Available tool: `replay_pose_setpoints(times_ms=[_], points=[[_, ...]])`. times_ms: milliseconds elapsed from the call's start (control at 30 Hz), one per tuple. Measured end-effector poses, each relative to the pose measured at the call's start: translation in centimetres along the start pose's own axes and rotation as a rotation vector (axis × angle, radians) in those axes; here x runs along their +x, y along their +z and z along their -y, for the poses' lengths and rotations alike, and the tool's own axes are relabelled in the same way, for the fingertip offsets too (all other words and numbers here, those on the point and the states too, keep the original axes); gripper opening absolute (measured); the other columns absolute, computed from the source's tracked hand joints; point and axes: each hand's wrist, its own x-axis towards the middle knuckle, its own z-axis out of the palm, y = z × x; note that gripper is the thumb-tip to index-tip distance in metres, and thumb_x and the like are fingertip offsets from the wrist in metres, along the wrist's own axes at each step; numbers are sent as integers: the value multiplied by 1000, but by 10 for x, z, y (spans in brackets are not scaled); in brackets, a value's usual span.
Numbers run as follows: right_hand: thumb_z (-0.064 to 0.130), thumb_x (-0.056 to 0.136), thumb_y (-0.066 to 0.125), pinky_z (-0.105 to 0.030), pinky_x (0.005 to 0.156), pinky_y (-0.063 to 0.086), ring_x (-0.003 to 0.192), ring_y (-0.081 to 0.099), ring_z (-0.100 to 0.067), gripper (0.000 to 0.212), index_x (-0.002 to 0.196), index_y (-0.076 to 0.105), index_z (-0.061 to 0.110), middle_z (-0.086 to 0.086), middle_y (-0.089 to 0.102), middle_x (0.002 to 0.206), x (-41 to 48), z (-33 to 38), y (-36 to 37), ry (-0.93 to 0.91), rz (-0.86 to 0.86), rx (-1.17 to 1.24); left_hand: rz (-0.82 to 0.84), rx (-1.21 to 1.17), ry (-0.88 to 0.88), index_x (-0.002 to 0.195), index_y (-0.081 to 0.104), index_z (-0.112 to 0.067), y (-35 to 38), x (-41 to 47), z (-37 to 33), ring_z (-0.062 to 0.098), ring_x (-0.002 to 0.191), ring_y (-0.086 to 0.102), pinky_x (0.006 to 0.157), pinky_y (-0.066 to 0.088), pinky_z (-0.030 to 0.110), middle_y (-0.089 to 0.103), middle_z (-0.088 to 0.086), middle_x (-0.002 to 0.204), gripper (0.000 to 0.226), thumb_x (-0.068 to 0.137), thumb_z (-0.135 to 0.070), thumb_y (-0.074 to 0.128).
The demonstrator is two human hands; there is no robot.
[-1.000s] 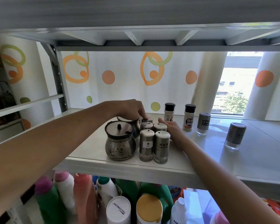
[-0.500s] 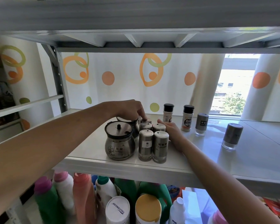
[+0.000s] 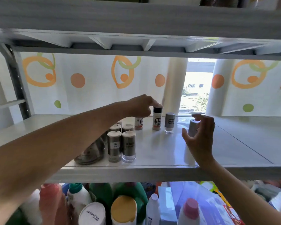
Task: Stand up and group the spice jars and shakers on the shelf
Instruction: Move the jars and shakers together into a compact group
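The jar with the black cap (image 3: 157,120) stands tall and thin near the back of the shelf (image 3: 161,153). It could fall over, I think, because a push at the top tips a thin jar easily. The shelf also looks smooth and shiny, so a jar may slide.

The left hand (image 3: 140,106) is right above it, with curled fingers and one fingertip on the cap. I cannot tell if it really holds the jar. The same hand hides the top of another jar (image 3: 138,125) just to the left.

A grey shaker (image 3: 169,122) stands just to the right. Further right is the last shaker (image 3: 192,127). The right hand (image 3: 200,137) curves around it with thumb and fingers apart, not closed on it yet. A fast grab could knock it down.

The left arm reaches over the silver shakers (image 3: 121,143) and the steel pot (image 3: 92,153), grouped at the near left. A low arm could bump them.

Plastic bottles (image 3: 123,211) stand below the shelf.
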Motion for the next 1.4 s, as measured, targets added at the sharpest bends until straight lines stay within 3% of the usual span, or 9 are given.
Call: replay_pose_setpoints(times_ms=[100, 267, 533, 700, 867, 967, 1033, 1167, 1400], points=[[23, 64, 83, -43, 87, 49, 114, 41, -29, 82, 131, 39, 8, -17, 40, 127, 12, -27, -14, 159, 22, -142, 46, 60, 90, 141, 42, -22, 23, 24, -30, 17, 137, 37, 113, 32, 34, 44, -1, 147, 71, 78, 10, 38], [26, 65, 83, -41, 101, 36, 129, 37, -34, 104, 145, 18, 12, -19, 39, 140, 17, -50, -8, 482, 288, -104, 139, 140, 100, 148, 24, -32, 55, 52, -64, 16, 147, 16, 113, 28, 39, 27, -1, 156, 77, 80, 2, 38], [17, 71, 77, -36, 91, 49, 103, 64, -29, 46, 113, 61, 8, -11, 69, 111, 18, -47, -13, 495, 451, -25, 171, 56, 19, 147, 30, -29, 67, 54, -83, 21, 146, 17, 116, 23, 36, 24, 6, 156, 69, 85, 4, 32], [22, 68, 80, -36, 88, 51, 93, 66, -23, 43, 106, 66, 11, -6, 72, 104, 15, -39, -9, 447, 493, -26, 203, 74, -22, 142, 41, -29, 51, 51, -77, 25, 133, 39, 88, 44, 26, 32, 4, 151, 65, 87, 5, 32], [23, 63, 82, -34, 84, 53, 89, 67, -20, 44, 102, 67, 12, -3, 72, 98, 10, -19, 11, 438, 558, 5, 280, 149, -51, 133, 54, -25, 40, 47, -53, 23, 113, 52, 96, 42, 31, 54, 5, 135, 59, 83, 3, 38], [24, 61, 84, -38, 84, 54, 88, 67, -19, 44, 100, 67, 13, -1, 72, 95, 7, -3, 27, 439, 589, 23, 314, 125, -81, 133, 54, -17, 28, 34, -39, 20, 95, 45, 80, 38, 25, 54, 10, 133, 59, 85, 9, 32], [22, 61, 84, -38, 84, 54, 89, 67, -18, 44, 100, 67, 15, 2, 69, 90, 6, 8, 37, 447, 609, 50, 307, 114, -120, 134, 53, -15, 20, 24, -29, 19, 98, 46, 77, 40, 20, 51, 5, 139, 61, 85, 11, 27], [23, 60, 85, -40, 85, 55, 88, 67, -18, 41, 96, 66, 18, 3, 70, 90, 2, 26, 58, 441, 645, 100, 296, 90, -185, 134, 53, -19, 14, 13, -3, 23, 123, 48, 105, 41, 30, 47, 5, 144, 61, 85, 9, 29], [21, 56, 87, -44, 83, 55, 84, 68, -19, 34, 77, 61, 25, 0, 72, 87, 0, 51, 94, 435, 700, 172, 258, 125, -251, 136, 50, -17, -1, -10, 27, 21, 133, 40, 109, 31, 27, 39, 1, 150, 56, 90, 7, 31]])
